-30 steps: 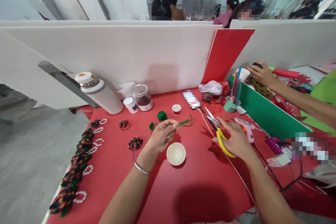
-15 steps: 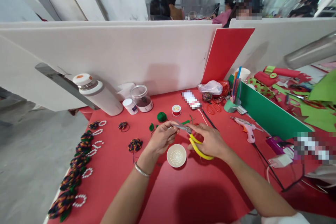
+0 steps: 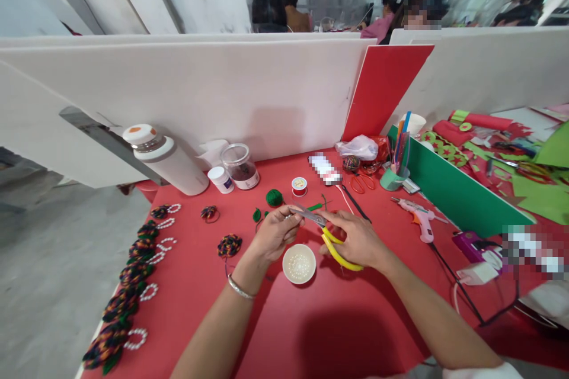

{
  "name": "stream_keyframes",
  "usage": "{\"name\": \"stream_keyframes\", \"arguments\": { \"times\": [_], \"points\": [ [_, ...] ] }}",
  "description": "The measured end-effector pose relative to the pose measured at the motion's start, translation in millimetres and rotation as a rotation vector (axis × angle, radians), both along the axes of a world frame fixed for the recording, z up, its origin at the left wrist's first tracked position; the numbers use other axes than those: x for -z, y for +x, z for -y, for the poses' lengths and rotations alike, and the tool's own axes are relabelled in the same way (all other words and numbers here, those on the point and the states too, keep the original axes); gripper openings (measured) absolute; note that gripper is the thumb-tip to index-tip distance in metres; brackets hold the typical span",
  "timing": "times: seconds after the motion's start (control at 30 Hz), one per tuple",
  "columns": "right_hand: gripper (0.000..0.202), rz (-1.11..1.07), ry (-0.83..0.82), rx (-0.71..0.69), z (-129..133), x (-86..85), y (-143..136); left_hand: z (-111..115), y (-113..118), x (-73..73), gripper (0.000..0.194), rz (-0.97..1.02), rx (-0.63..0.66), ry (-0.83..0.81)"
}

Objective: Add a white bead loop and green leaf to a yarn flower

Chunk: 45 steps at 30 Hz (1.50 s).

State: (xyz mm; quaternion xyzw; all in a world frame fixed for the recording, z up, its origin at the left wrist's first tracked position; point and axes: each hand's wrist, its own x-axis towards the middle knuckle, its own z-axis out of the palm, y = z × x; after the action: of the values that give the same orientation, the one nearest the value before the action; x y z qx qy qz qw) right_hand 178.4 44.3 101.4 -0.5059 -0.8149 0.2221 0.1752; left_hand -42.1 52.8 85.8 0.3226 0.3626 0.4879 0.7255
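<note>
My right hand (image 3: 355, 238) grips a pair of yellow-handled scissors (image 3: 338, 251), blades pointing left toward my left fingertips. My left hand (image 3: 279, 230) is closed in a pinch beside the blade tips; whatever it holds is too small to make out. Just below both hands stands a small white bowl (image 3: 299, 264) with pearl beads in it. Beyond them lie a green yarn ball (image 3: 274, 198) and a spool of red thread (image 3: 299, 186). A multicoloured yarn piece (image 3: 229, 246) with a loose tail rests left of my left wrist.
Several yarn pieces with pearl loops (image 3: 136, 272) line the table's left edge. A white flask (image 3: 166, 163), a clear jar (image 3: 240, 169) and a phone (image 3: 325, 170) stand or lie toward the back. At right are a pink glue gun (image 3: 420, 216) and a green divider (image 3: 457, 180).
Both hands and the scissors stay almost in place. The view shifts very slightly; nothing is visibly picked up or let go.
</note>
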Motion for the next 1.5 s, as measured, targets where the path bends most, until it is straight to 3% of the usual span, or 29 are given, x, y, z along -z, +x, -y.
{"name": "stream_keyframes", "arguments": {
  "times": [0.5,0.67,0.77,0.87,0.93,1.07,1.2,1.3,1.43,1.5],
  "points": [
    [0.077,-0.009,-0.044,-0.020,0.0,-0.9,1.7,0.5,-0.5,0.1,0.037,-0.011,0.001,-0.011],
    [0.065,-0.062,-0.063,-0.007,-0.7,1.1,5.3,0.1,-1.0,-1.5,0.035,-0.018,-0.001,-0.009],
    [0.059,0.004,-0.050,0.145,-3.4,7.0,23.8,-0.5,-2.5,-2.4,0.034,0.001,-0.015,-0.014],
    [0.066,0.287,0.031,0.412,-6.2,18.0,56.9,-1.3,-4.1,-2.6,0.033,0.031,-0.028,-0.043],
    [0.060,0.479,0.045,0.526,-6.0,26.4,81.1,-1.6,-4.3,-2.7,0.033,0.051,-0.024,-0.061],
    [0.054,0.620,-0.052,0.550,0.0,37.9,114.1,-0.7,-3.0,-3.7,0.032,0.088,-0.013,-0.087],
    [0.042,0.628,-0.001,0.580,4.4,35.0,114.4,1.6,-1.8,-4.7,0.032,0.090,-0.015,-0.100],
    [0.033,0.441,0.125,0.588,2.1,22.0,90.9,2.4,-1.2,-3.8,0.035,0.093,-0.014,-0.091],
    [0.028,-0.260,0.054,0.220,-7.7,0.1,29.4,1.4,-0.6,-1.8,0.036,0.090,-0.021,-0.072],
    [0.030,-0.452,-0.041,0.114,-15.9,-6.4,-5.7,0.7,-1.3,-1.3,0.036,0.091,-0.014,-0.065]
  ]
}}
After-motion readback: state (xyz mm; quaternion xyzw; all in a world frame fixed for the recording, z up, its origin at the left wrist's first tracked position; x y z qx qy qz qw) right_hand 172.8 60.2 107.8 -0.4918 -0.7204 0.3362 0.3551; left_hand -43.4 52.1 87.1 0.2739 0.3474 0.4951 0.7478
